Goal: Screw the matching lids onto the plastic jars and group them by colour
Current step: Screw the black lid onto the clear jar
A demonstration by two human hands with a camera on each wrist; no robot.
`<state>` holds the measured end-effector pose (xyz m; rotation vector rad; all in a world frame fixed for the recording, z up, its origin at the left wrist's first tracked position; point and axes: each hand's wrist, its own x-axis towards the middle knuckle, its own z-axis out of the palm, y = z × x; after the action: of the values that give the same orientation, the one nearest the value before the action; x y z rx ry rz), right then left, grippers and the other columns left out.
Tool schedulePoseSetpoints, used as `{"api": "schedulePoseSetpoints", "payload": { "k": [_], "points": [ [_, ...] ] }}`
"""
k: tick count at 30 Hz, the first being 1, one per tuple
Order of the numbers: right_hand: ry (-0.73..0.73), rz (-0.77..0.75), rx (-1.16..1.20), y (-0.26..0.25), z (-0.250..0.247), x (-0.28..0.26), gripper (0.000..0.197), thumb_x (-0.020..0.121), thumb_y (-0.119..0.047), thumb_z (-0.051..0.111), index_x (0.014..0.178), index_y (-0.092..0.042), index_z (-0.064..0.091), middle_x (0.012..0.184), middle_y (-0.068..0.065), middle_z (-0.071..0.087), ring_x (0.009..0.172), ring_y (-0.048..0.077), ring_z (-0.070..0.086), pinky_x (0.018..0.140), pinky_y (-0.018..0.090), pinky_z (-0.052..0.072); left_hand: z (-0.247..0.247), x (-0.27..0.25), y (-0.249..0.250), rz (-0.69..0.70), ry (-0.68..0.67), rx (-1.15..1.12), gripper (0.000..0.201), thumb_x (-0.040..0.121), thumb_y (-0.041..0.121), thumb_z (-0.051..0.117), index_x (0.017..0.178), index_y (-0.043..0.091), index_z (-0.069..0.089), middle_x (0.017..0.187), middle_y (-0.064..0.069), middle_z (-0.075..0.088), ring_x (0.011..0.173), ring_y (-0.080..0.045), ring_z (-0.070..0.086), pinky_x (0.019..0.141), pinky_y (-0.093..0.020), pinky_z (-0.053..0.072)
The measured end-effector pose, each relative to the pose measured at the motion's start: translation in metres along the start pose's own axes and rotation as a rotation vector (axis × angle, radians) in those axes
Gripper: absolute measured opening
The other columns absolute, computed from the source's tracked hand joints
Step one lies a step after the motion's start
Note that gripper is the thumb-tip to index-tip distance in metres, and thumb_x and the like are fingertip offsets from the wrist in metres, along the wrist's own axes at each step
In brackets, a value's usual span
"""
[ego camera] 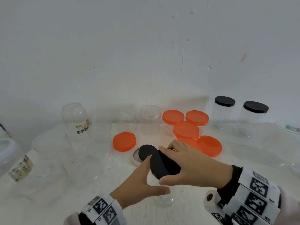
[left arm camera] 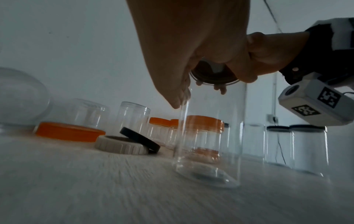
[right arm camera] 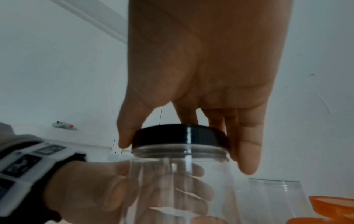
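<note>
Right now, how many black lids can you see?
4. Two are screwed on jars at the back right, one leans on a beige lid, and one is in the right hand on a jar.

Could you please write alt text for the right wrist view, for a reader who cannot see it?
Seen from below, the right hand grips a black lid sitting on the threaded neck of a clear plastic jar, while the left hand holds the jar's body. An orange lid shows at the lower right, against a pale wall.
</note>
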<state>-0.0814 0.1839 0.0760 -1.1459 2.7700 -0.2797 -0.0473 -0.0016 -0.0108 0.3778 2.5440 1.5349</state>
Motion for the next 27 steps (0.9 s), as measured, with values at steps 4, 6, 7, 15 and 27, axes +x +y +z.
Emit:
{"api": "schedulePoseSetpoints", "payload": {
  "k": [4, 6, 7, 15, 27],
  "points": [
    [0.054, 0.055, 0.105, 0.003, 0.010, -0.012, 0.090, 0.077, -0.076, 0.045, 0.150, -0.034, 0.013, 0.122, -0.014, 0.027, 0.106, 0.006, 0.034, 0.085, 0.018, 0.041, -0.023, 0.014, 0.001, -0.069, -0.159, 0.218, 0.085, 0.058, 0.067, 0.077, 0.104, 0.086, 0.008, 0.110, 0.067, 0.019, 0.104, 0.041, 0.021, 0.084, -0.001, 0.027],
    [0.080, 0.090, 0.174, 0.005, 0.013, -0.017, 0.089, 0.077, -0.076, 0.045, 0.150, -0.036, 0.013, 0.123, -0.017, 0.026, 0.107, 0.005, 0.035, 0.086, 0.017, 0.042, -0.034, 0.022, 0.000, -0.102, -0.228, 0.335, 0.091, 0.061, 0.063, 0.078, 0.119, 0.077, 0.009, 0.115, 0.061, 0.017, 0.111, 0.033, 0.025, 0.097, -0.007, 0.026],
    [0.093, 0.108, 0.213, 0.006, 0.013, -0.020, 0.088, 0.077, -0.075, 0.045, 0.149, -0.036, 0.014, 0.124, -0.018, 0.026, 0.107, 0.005, 0.037, 0.087, 0.017, 0.043, -0.040, 0.026, -0.001, -0.116, -0.248, 0.387, 0.095, 0.063, 0.060, 0.077, 0.132, 0.066, 0.012, 0.124, 0.051, 0.019, 0.120, 0.021, 0.028, 0.103, -0.014, 0.026],
    [0.140, 0.196, 0.371, 0.039, -0.001, -0.058, 0.093, 0.061, -0.080, 0.053, 0.144, -0.044, 0.031, 0.112, -0.039, 0.032, 0.109, -0.014, 0.038, 0.084, 0.008, 0.039, -0.051, 0.072, -0.018, -0.144, -0.092, 0.623, 0.078, 0.084, 0.040, 0.067, 0.147, 0.020, 0.026, 0.148, 0.004, 0.032, 0.132, -0.011, 0.033, 0.108, -0.024, 0.031],
    [0.366, 0.547, 0.233, 0.156, -0.050, -0.109, 0.079, 0.063, -0.066, 0.070, 0.134, -0.045, 0.043, 0.111, -0.031, 0.041, 0.102, -0.006, 0.046, 0.085, 0.019, 0.034, -0.042, 0.094, -0.049, -0.346, -0.043, 0.717, 0.082, 0.088, 0.055, 0.056, 0.151, 0.022, 0.016, 0.156, -0.007, 0.018, 0.143, -0.025, 0.020, 0.117, -0.038, 0.023]
  ]
}}
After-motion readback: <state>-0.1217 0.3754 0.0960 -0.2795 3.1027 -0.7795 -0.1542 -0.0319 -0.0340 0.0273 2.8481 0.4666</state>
